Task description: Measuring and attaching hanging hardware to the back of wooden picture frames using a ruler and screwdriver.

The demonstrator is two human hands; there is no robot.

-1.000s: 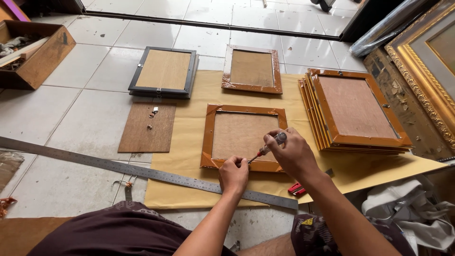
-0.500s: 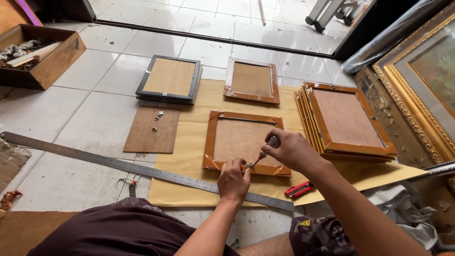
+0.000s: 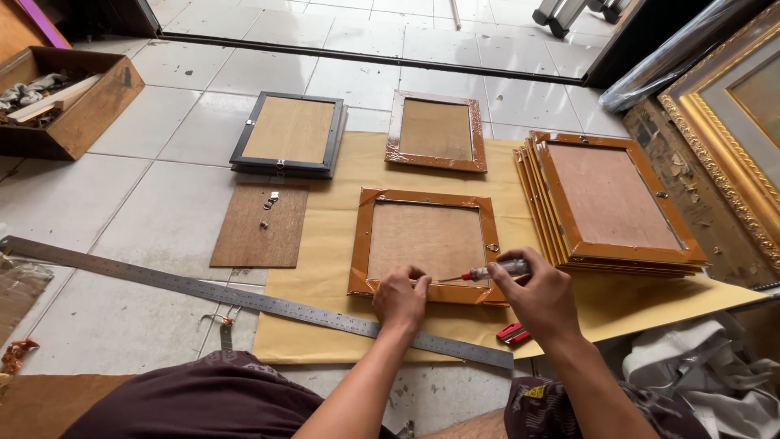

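Now, head view: my right hand (image 3: 543, 299) has its fingers closed around a small screwdriver (image 3: 486, 272), tip at the near rail of the orange frame (image 3: 424, 244) lying face-down on brown paper (image 3: 325, 244). My left hand (image 3: 400, 299) pinches that spot, fingers closed. Beside it a finished-looking stack of frames (image 3: 611, 203); this frame seems unfinished.

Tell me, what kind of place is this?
Probably a picture-framing workshop. A stack of frames lies face down on brown paper, a long steel ruler lies on the tiled floor, and the right hand works a screwdriver on one frame beside a gilt frame.
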